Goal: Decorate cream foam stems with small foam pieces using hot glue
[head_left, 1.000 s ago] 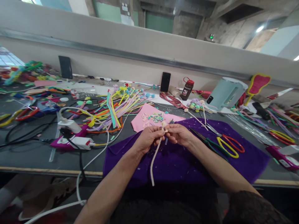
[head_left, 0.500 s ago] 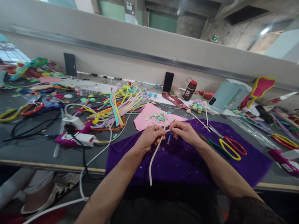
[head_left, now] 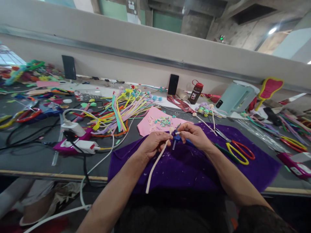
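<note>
Both my hands meet over the purple cloth [head_left: 189, 168]. Head view: my left hand [head_left: 153, 144] is closed around a cream pipe cleaner [head_left: 155, 161], its long tail hanging toward me off the table edge. My right hand [head_left: 194, 136] pinches the cleaner's top end between fingertips, just beside a small blue piece [head_left: 177, 137] on the cloth. Pink sheet [head_left: 155, 124] ahead carries scattered pastel bits. Brown bottle [head_left: 195, 92], red cap on, contents not readable. Pale kettle [head_left: 234, 97] to the right, lid shut. Scissors [head_left: 236, 152] lie near my right wrist.
</note>
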Demonstrator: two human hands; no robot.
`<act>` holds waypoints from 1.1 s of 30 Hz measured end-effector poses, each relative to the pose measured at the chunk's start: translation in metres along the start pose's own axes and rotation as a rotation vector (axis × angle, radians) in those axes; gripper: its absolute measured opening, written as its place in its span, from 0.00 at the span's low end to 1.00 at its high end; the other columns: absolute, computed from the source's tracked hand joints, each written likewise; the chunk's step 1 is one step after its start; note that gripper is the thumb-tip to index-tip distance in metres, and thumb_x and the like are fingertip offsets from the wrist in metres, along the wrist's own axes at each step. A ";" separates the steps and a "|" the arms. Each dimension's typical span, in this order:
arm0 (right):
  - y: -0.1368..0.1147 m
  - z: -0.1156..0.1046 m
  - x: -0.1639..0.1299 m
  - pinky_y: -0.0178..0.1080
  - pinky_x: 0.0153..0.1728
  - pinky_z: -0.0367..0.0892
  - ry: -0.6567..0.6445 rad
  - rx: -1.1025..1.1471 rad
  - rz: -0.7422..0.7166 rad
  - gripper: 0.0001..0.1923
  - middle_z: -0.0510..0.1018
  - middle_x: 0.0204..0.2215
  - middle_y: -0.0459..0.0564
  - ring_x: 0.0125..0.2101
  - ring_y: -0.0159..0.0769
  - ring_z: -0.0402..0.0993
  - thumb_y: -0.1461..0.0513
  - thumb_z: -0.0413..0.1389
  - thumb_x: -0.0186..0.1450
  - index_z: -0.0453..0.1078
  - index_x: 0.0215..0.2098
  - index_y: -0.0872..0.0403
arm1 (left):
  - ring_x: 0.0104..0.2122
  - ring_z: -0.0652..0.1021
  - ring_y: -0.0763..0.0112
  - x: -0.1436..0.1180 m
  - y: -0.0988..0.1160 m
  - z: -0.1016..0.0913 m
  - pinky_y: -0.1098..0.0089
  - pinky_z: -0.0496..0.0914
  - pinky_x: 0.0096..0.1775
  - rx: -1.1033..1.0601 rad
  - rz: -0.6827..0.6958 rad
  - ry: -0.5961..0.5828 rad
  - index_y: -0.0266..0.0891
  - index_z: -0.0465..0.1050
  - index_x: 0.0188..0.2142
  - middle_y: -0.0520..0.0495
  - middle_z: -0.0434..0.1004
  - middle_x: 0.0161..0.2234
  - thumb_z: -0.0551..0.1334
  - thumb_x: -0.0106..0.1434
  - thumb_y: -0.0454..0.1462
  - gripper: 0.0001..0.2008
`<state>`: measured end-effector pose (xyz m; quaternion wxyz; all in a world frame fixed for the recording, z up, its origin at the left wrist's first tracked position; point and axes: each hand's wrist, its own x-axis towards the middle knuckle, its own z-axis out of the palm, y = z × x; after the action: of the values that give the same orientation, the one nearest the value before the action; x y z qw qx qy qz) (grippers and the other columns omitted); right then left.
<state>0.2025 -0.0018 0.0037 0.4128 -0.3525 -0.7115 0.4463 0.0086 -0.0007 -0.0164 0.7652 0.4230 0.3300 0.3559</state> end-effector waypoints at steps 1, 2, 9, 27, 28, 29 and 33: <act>0.000 0.001 0.000 0.33 0.23 0.62 0.009 -0.001 -0.007 0.07 0.67 0.18 0.41 0.18 0.27 0.64 0.60 0.52 0.59 0.65 0.36 0.55 | 0.09 0.58 0.86 0.000 0.000 0.000 0.79 0.45 0.11 -0.005 -0.001 0.001 0.31 0.72 0.27 0.49 0.70 0.17 0.63 0.50 0.37 0.09; 0.000 0.001 0.000 0.33 0.23 0.62 0.020 -0.004 -0.017 0.07 0.67 0.18 0.41 0.18 0.27 0.64 0.61 0.52 0.60 0.65 0.36 0.55 | 0.09 0.58 0.86 0.000 0.000 0.000 0.79 0.45 0.11 -0.004 -0.001 0.004 0.31 0.72 0.27 0.48 0.70 0.17 0.63 0.50 0.37 0.09; -0.001 0.000 -0.002 0.32 0.23 0.60 0.057 -0.141 -0.071 0.06 0.66 0.21 0.42 0.20 0.27 0.62 0.61 0.50 0.61 0.67 0.33 0.54 | 0.08 0.55 0.87 -0.001 0.000 0.004 0.78 0.44 0.12 0.107 -0.012 0.028 0.32 0.72 0.25 0.50 0.69 0.15 0.62 0.50 0.38 0.09; 0.002 -0.011 0.005 0.37 0.38 0.60 -0.102 -0.311 -0.232 0.06 0.69 0.29 0.48 0.34 0.33 0.65 0.61 0.54 0.60 0.70 0.28 0.55 | 0.11 0.57 0.83 -0.006 -0.002 0.012 0.76 0.49 0.17 0.444 -0.029 0.046 0.33 0.72 0.24 0.55 0.63 0.12 0.60 0.48 0.39 0.09; 0.002 -0.010 0.005 0.38 0.39 0.60 -0.113 -0.315 -0.230 0.06 0.69 0.29 0.48 0.34 0.33 0.65 0.61 0.54 0.60 0.70 0.28 0.55 | 0.11 0.57 0.83 -0.006 -0.002 0.012 0.76 0.49 0.17 0.445 -0.027 0.046 0.33 0.72 0.24 0.55 0.63 0.12 0.60 0.48 0.39 0.09; 0.001 -0.010 0.004 0.38 0.39 0.60 -0.121 -0.320 -0.230 0.06 0.68 0.29 0.48 0.34 0.33 0.64 0.61 0.54 0.60 0.70 0.28 0.55 | 0.11 0.57 0.83 -0.006 -0.002 0.012 0.76 0.49 0.17 0.445 -0.025 0.045 0.33 0.72 0.23 0.55 0.63 0.12 0.60 0.48 0.39 0.08; 0.000 -0.009 0.004 0.37 0.39 0.61 -0.129 -0.351 -0.249 0.06 0.68 0.30 0.48 0.34 0.33 0.65 0.62 0.54 0.60 0.70 0.28 0.55 | 0.12 0.57 0.83 -0.006 -0.002 0.012 0.76 0.50 0.17 0.448 -0.010 0.036 0.34 0.72 0.23 0.55 0.63 0.12 0.60 0.49 0.38 0.08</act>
<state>0.2089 0.0048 0.0067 0.3506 -0.2990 -0.8412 0.2831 0.0157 -0.0115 -0.0122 0.6477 0.5744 0.4166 0.2774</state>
